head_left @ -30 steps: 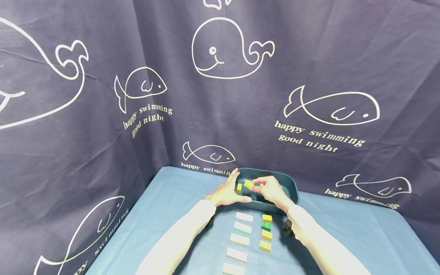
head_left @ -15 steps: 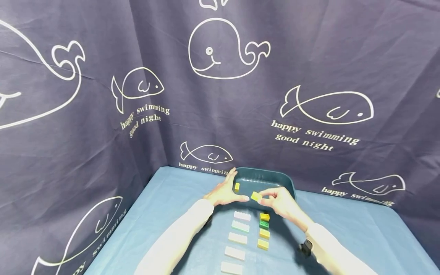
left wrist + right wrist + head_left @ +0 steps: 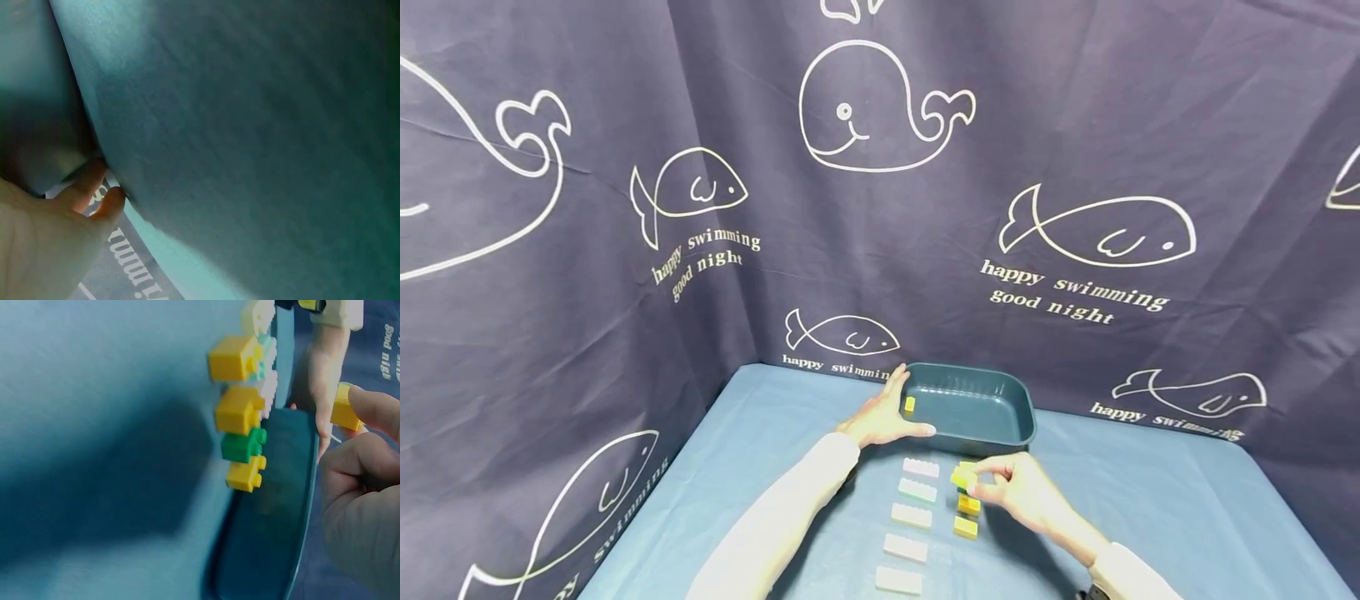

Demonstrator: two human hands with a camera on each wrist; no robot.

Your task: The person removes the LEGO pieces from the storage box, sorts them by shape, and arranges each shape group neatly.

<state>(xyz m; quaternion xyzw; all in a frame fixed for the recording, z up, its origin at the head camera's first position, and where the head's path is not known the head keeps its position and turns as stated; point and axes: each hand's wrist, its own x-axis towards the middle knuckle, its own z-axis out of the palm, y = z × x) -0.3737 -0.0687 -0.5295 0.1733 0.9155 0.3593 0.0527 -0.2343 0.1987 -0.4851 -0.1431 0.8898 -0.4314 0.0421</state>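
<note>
My right hand [image 3: 1018,492] pinches a yellow toy building brick [image 3: 962,477] between thumb and fingertips, over the far end of a short column of bricks. In the right wrist view, the held yellow brick [image 3: 342,409] is raised at the right. The column has three yellow bricks and a green brick [image 3: 240,447], studs up. My left hand [image 3: 877,421] rests with fingers spread along the left end of a dark teal tray [image 3: 973,410], thumb at its front rim. One small yellow brick [image 3: 910,404] lies inside the tray at the left.
Left of the short column runs a row of several pale bricks [image 3: 912,515], white, pinkish and mint. A blue cloth [image 3: 760,442] covers the table. Dark curtains [image 3: 925,250] with white whale and fish drawings stand behind and at the left.
My right hand has lifted the yellow brick out of the tray and carried it toward me, over the short column. The left hand stays at the tray's left end; the head view shifted slightly.
</note>
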